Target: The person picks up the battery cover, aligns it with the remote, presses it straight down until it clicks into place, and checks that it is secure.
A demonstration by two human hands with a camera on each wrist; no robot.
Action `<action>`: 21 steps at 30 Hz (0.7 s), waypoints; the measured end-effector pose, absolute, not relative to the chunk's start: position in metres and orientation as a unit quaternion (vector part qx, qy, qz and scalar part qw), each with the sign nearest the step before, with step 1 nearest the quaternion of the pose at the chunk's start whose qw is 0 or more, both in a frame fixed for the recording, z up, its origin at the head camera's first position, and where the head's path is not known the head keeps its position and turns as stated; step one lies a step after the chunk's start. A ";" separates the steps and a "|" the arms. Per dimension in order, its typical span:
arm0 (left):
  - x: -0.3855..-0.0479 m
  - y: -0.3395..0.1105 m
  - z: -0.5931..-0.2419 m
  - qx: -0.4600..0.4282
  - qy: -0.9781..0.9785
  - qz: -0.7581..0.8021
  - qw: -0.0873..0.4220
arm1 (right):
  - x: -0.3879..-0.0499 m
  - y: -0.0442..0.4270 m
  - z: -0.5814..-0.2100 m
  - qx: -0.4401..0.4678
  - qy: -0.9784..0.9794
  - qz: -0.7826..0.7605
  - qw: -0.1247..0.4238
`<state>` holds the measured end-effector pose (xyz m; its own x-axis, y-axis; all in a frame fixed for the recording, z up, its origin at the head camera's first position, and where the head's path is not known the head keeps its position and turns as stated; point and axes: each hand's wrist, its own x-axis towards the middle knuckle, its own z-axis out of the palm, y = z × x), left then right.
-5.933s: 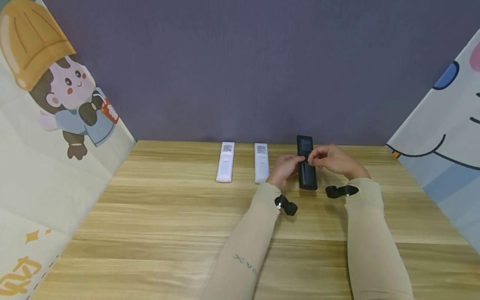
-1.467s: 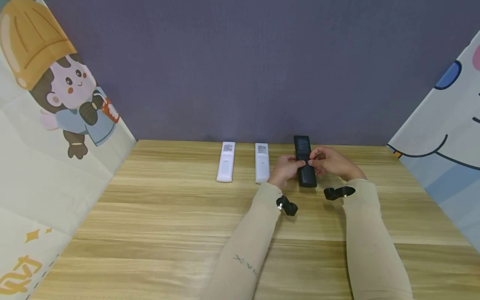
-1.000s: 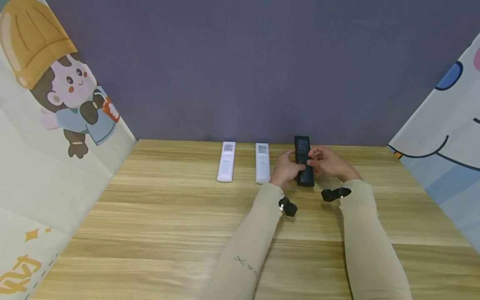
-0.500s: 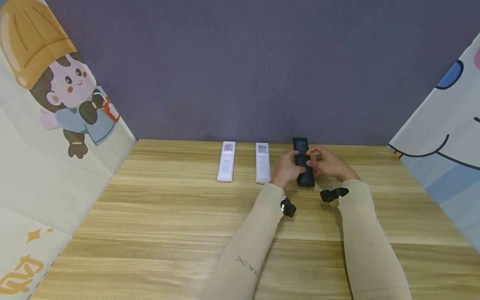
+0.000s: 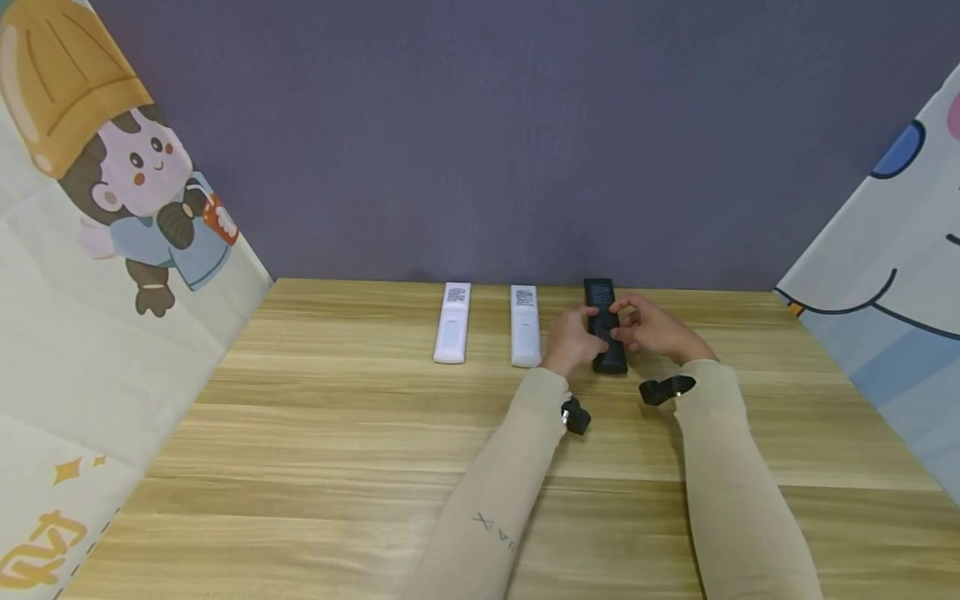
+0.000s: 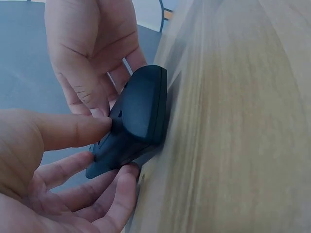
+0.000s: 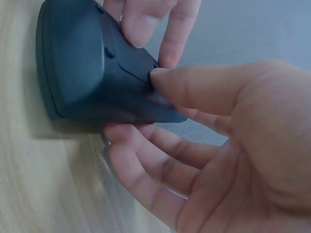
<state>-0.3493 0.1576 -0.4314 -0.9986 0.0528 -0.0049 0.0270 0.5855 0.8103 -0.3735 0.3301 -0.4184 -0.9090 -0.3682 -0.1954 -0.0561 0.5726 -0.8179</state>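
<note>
A black remote control [image 5: 602,295] lies back side up near the table's far edge, its printed label at the far end. From its left side my left hand [image 5: 572,340] holds it, thumb on the back and fingers along the edge. My right hand [image 5: 658,327] holds the opposite side, thumb also on the back. In the right wrist view a cover seam runs across the back of the remote [image 7: 73,63], by the right thumb. The left wrist view shows the rounded near end of the remote [image 6: 141,104] close to the wood.
Two white remote controls, one further left [image 5: 452,333] and one beside my left hand [image 5: 525,335], lie back side up on the wooden table [image 5: 337,433]. A dark grey panel [image 5: 480,150] stands behind; printed cartoon sheets flank both sides.
Since the earliest frame, the black remote has shifted slightly left, and its far end has come a little nearer. My left thumb has slid toward its near end; my right hand has followed leftward.
</note>
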 end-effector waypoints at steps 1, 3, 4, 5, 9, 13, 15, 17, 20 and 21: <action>-0.350 0.158 -0.432 0.023 0.891 0.454 0.016 | -0.374 0.330 -0.420 -0.123 0.869 -0.446 0.175; -0.351 0.158 -0.434 0.022 0.893 0.449 0.017 | -0.375 0.331 -0.422 -0.125 0.870 -0.445 0.173; -0.351 0.159 -0.434 0.021 0.894 0.448 0.018 | -0.376 0.331 -0.423 -0.126 0.870 -0.444 0.173; -0.351 0.159 -0.435 0.021 0.894 0.446 0.018 | -0.376 0.332 -0.424 -0.129 0.870 -0.443 0.172; -0.352 0.160 -0.436 0.017 0.897 0.442 0.016 | -0.378 0.333 -0.428 -0.133 0.871 -0.441 0.170; -0.354 0.161 -0.439 0.020 0.902 0.430 0.013 | -0.379 0.332 -0.429 -0.129 0.871 -0.443 0.168; -0.355 0.162 -0.440 0.021 0.906 0.423 0.009 | -0.379 0.332 -0.430 -0.129 0.871 -0.443 0.167; -0.355 0.162 -0.440 0.020 0.909 0.417 0.005 | -0.380 0.332 -0.431 -0.125 0.871 -0.445 0.167; -0.354 0.163 -0.440 0.020 0.912 0.410 0.001 | -0.380 0.331 -0.432 -0.123 0.873 -0.441 0.165; -0.354 0.163 -0.440 0.019 0.913 0.408 0.000 | -0.380 0.331 -0.432 -0.120 0.874 -0.440 0.165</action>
